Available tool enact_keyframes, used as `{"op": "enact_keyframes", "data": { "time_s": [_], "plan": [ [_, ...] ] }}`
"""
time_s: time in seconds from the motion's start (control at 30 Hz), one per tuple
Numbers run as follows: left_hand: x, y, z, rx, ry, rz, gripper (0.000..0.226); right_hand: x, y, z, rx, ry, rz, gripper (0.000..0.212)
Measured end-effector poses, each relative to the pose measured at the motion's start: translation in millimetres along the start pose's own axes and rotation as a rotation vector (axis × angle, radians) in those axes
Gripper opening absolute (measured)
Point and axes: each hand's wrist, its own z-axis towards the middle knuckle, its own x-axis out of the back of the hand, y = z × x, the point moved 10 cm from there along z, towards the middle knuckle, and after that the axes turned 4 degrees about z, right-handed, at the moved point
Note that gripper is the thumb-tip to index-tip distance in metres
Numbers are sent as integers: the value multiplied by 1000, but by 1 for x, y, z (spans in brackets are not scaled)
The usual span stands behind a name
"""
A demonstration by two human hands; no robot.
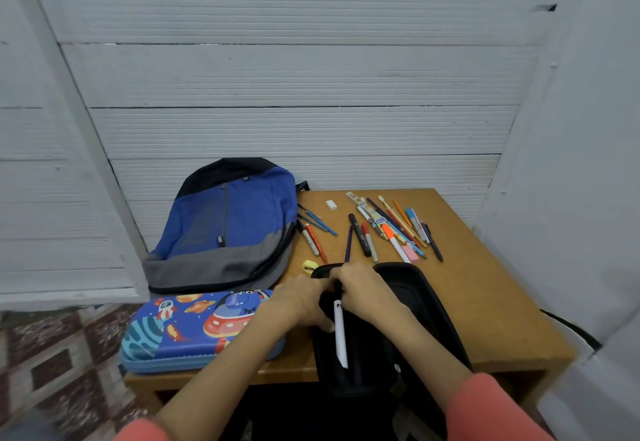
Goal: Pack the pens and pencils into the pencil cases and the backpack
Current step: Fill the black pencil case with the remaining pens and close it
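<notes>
An open black pencil case [412, 305] lies at the table's near edge, with a white pen [340, 333] tucked inside. My left hand [301, 300] grips the case's left side. My right hand [363, 288] curls over the case's far inner edge, fingers bent; what it pinches is hidden. Between the two hands' fingertips there is almost no gap. A blue space-print pencil case [194, 329] lies shut to the left. The blue and grey backpack [225, 229] lies flat behind it. Several loose pens and pencils [391, 229] spread over the table's far right.
A white eraser [331, 204] lies far on the wooden table [485, 288]. A yellow sharpener [309, 266] and a pink eraser [410, 253] sit just beyond the black case. More pens [313, 229] lie beside the backpack. A white wall stands behind; patterned floor at left.
</notes>
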Motion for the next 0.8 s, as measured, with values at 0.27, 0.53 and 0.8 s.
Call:
{"op": "enact_keyframes", "data": {
  "time_s": [0.27,0.53,0.8],
  "plan": [
    [1,6,-2,-16,15,15,74,18,12,-1,-82,97,296,39],
    [-4,10,1,6,86,22,70,10,24,-4,-208,78,426,45],
    [1,11,-1,5,220,148,57,3,32,-2,-247,65,473,46]
  ]
}}
